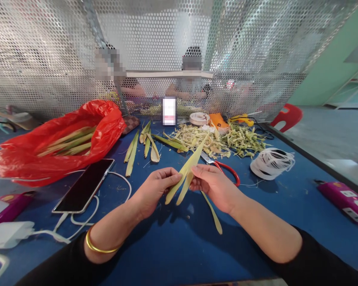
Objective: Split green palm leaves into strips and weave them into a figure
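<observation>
Both hands meet mid-table: left hand (155,190) and right hand (214,186) pinch the pale leaf strip (187,171) (its tip points toward one o'clock).

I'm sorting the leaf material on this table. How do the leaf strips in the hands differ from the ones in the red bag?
The leaf strips in the hands are pale yellow, few, and pinched in the air between the left hand and right hand. The leaves in the red bag look greener, lie bundled together, and stay half covered by the red bag on the blue table. Both are long, narrow and pointed.
</observation>
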`<state>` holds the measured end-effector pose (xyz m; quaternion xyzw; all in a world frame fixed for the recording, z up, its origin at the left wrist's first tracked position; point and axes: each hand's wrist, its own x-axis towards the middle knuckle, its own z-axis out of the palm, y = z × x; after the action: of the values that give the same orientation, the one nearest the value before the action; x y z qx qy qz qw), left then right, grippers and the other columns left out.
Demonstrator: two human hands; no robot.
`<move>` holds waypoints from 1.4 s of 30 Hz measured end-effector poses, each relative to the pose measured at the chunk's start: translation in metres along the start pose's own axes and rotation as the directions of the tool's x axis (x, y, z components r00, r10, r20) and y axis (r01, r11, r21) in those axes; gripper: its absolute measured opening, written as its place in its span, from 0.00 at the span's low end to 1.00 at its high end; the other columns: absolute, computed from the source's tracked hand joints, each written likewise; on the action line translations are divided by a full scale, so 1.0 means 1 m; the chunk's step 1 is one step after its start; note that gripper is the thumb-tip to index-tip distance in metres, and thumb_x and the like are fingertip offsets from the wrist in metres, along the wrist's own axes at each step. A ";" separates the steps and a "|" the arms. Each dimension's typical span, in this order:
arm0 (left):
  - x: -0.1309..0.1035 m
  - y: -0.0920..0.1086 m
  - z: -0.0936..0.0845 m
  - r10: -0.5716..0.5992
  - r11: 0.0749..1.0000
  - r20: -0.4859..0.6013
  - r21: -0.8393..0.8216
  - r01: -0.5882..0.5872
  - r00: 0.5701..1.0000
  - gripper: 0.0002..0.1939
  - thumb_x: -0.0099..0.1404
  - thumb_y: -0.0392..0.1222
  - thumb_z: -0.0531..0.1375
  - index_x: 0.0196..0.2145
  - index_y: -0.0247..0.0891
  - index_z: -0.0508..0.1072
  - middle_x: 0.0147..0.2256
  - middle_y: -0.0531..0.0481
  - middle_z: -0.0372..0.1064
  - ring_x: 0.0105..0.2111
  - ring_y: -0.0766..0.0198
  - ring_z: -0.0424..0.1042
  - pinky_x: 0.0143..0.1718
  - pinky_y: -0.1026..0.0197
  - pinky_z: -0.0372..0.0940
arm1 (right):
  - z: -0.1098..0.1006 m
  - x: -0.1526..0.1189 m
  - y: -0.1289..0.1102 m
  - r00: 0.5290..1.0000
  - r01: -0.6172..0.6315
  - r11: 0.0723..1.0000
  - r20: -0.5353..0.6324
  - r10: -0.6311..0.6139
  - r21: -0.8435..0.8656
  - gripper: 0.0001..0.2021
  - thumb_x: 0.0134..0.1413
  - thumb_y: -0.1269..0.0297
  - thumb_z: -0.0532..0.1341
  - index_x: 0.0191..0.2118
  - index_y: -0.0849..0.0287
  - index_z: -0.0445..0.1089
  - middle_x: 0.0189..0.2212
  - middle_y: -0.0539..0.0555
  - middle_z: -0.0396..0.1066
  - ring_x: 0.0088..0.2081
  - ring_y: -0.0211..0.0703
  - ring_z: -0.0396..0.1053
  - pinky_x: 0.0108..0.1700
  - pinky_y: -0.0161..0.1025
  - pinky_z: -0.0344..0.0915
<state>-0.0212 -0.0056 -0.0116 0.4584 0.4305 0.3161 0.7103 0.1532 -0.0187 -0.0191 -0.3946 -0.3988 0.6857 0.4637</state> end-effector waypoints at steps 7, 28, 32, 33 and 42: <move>-0.001 -0.002 0.001 0.020 0.999 0.072 0.028 -0.022 0.997 0.17 0.57 0.54 0.61 0.27 0.36 0.70 0.23 0.50 0.69 0.22 0.67 0.66 0.24 0.66 0.56 | 0.010 -0.004 -0.003 0.997 0.038 0.973 0.081 -0.020 -0.228 0.14 0.45 0.54 0.67 0.28 0.62 0.72 0.22 0.50 0.69 0.26 0.36 0.64 0.30 0.37 0.62; -0.001 -0.002 0.001 0.074 0.997 -0.038 -0.025 -0.075 0.996 0.14 0.57 0.48 0.62 0.23 0.37 0.65 0.21 0.55 0.64 0.21 0.70 0.64 0.26 0.66 0.58 | 0.001 -0.009 -0.011 0.961 -0.082 0.992 0.257 0.105 -0.099 0.14 0.50 0.58 0.64 0.23 0.62 0.67 0.19 0.48 0.65 0.22 0.32 0.61 0.28 0.33 0.58; -0.001 -0.002 0.003 0.055 0.998 -0.018 -0.024 -0.055 0.998 0.14 0.55 0.48 0.64 0.22 0.37 0.65 0.19 0.56 0.63 0.20 0.71 0.62 0.24 0.67 0.56 | 0.005 -0.007 -0.009 0.989 0.037 0.977 0.148 -0.006 -0.210 0.15 0.48 0.55 0.65 0.23 0.60 0.66 0.20 0.47 0.64 0.24 0.34 0.60 0.31 0.35 0.59; -0.002 -0.002 0.004 0.048 0.999 -0.011 -0.016 -0.048 0.999 0.15 0.55 0.48 0.64 0.22 0.37 0.65 0.19 0.56 0.62 0.19 0.72 0.61 0.24 0.67 0.55 | 0.006 -0.006 -0.009 0.993 0.077 0.967 0.105 -0.053 -0.242 0.15 0.47 0.54 0.65 0.22 0.60 0.65 0.20 0.47 0.63 0.24 0.34 0.60 0.31 0.35 0.59; -0.002 -0.004 0.007 0.010 1.000 0.034 0.008 -0.010 0.999 0.16 0.55 0.52 0.63 0.25 0.36 0.68 0.22 0.52 0.68 0.19 0.71 0.63 0.23 0.67 0.56 | 0.008 -0.004 -0.001 0.988 0.152 0.888 0.086 -0.127 -0.434 0.15 0.48 0.55 0.65 0.22 0.59 0.63 0.19 0.46 0.62 0.24 0.35 0.61 0.30 0.36 0.59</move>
<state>-0.0160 -0.0114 -0.0128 0.4685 0.4175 0.3101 0.7141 0.1469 -0.0242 -0.0147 -0.4402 -0.5831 0.5538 0.3994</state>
